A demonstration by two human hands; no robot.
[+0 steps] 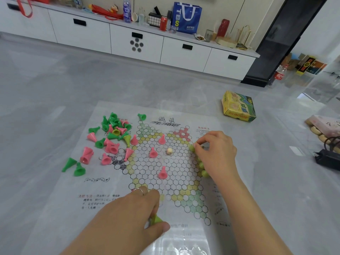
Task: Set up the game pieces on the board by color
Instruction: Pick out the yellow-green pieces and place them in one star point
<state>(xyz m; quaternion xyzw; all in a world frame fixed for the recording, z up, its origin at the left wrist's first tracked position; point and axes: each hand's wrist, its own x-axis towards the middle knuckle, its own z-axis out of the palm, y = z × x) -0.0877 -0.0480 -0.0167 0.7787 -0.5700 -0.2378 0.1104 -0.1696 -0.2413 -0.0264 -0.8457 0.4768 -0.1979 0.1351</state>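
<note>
left grip point(132, 214) around yellow-green piece point(156, 219)

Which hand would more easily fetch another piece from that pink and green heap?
Probably the left hand. The heap lies on its side of the board, though it already holds a yellow-green piece. The right hand is busy setting pieces at the board's far side.

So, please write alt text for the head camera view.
Two hands set yellow-green pieces on a paper game board: the right hand places one at its right edge, the left hand holds another. Pink and green pieces lie piled on the left.
</note>
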